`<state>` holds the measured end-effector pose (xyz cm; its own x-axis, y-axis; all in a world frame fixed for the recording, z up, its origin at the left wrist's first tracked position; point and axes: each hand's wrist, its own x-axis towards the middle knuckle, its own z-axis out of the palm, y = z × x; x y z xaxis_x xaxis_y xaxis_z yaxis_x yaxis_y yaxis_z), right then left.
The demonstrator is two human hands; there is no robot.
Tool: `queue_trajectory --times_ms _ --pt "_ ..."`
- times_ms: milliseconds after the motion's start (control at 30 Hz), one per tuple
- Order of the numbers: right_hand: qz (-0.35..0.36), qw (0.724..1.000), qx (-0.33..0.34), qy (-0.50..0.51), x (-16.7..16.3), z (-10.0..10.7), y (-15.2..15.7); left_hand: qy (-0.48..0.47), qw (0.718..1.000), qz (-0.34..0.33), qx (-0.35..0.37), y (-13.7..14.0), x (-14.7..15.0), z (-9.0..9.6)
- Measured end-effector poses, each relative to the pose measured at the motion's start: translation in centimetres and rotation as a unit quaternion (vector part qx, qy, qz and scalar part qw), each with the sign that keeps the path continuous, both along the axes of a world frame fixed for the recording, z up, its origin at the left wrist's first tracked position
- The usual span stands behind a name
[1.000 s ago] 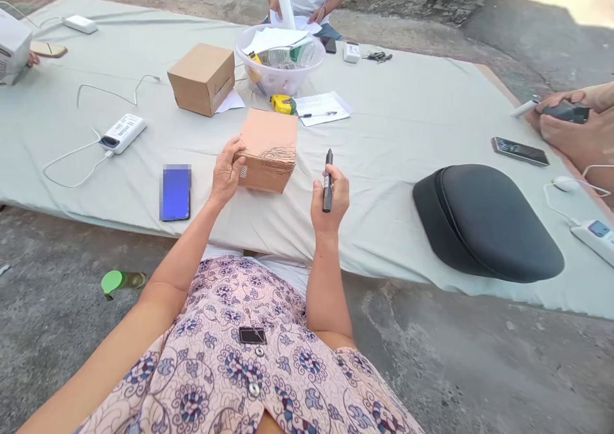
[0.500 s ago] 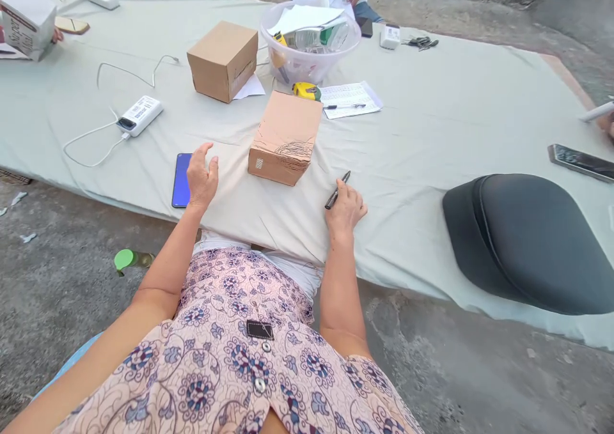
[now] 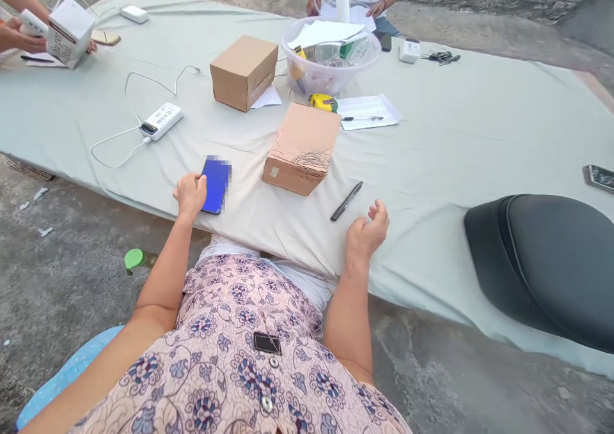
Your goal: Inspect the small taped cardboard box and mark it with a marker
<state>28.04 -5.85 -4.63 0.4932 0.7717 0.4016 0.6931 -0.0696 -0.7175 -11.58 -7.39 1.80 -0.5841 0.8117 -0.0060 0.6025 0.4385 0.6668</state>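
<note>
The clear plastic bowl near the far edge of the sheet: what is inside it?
Inside the clear plastic bowl, white papers lie on top. Through the wall a yellow item and green-and-white packets show dimly. What lies under the papers is covered and cannot be made out.

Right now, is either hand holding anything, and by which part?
The left hand grips the phone at its near left corner, on the cloth. The right hand is open and holds nothing; the marker lies just beyond it.

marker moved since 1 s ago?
Yes. The marker left the right hand and now lies on the sheet, right of the scribbled box.
</note>
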Motion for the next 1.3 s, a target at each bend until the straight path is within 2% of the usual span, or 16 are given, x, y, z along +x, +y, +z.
queue_trajectory --times_ms 100,200,300,400,500,600,667,733,800,867,967,1167,1300 --pt "-0.011 0.998 0.047 0.039 -0.7 0.8 -1.4 -0.07 0.996 -0.029 0.039 0.3 0.7 -0.3" --pt "0.012 0.994 0.062 0.088 -2.0 1.7 -2.6 -0.132 0.987 -0.051 0.069 0.3 1.3 -1.1" --pt "0.075 0.985 0.045 0.151 -3.6 2.0 -3.6 -0.206 0.975 -0.051 0.059 -0.2 1.9 -1.8" --pt "0.16 0.964 -0.004 0.211 -5.3 1.9 -4.6 -0.302 0.95 -0.039 0.076 -1.4 2.7 -2.0" --pt "0.244 0.932 -0.062 0.263 -6.9 1.6 -5.4 -0.394 0.907 -0.05 0.14 -3.0 4.2 -1.6" --pt "0.341 0.885 -0.103 0.299 -8.0 1.5 -6.0 -0.483 0.852 -0.102 0.173 -3.8 6.6 -0.5" --pt "0.408 0.85 -0.125 0.308 -8.3 1.6 -6.3 -0.515 0.823 -0.154 0.185 -3.6 8.5 0.3" --pt "0.459 0.819 -0.143 0.312 -8.4 1.6 -6.4 -0.521 0.805 -0.203 0.2 -2.8 10.5 0.8" --pt "0.485 0.801 -0.153 0.316 -8.3 1.5 -6.5 -0.52 0.793 -0.238 0.212 -1.8 12.2 0.9" --pt "0.485 0.799 -0.152 0.321 -8.3 1.3 -6.6 -0.52 0.787 -0.251 0.219 -1.0 13.7 0.5" --pt "0.452 0.814 -0.143 0.335 -8.5 0.9 -6.7 -0.523 0.788 -0.24 0.217 -0.5 14.9 -0.6" --pt "0.422 0.842 -0.144 0.303 -9.1 0.8 -7.0 -0.522 0.793 -0.226 0.221 -0.9 14.5 -1.7" --pt "0.428 0.842 -0.147 0.293 -9.1 1.0 -7.0 -0.52 0.797 -0.206 0.227 -1.1 14.3 -1.5"
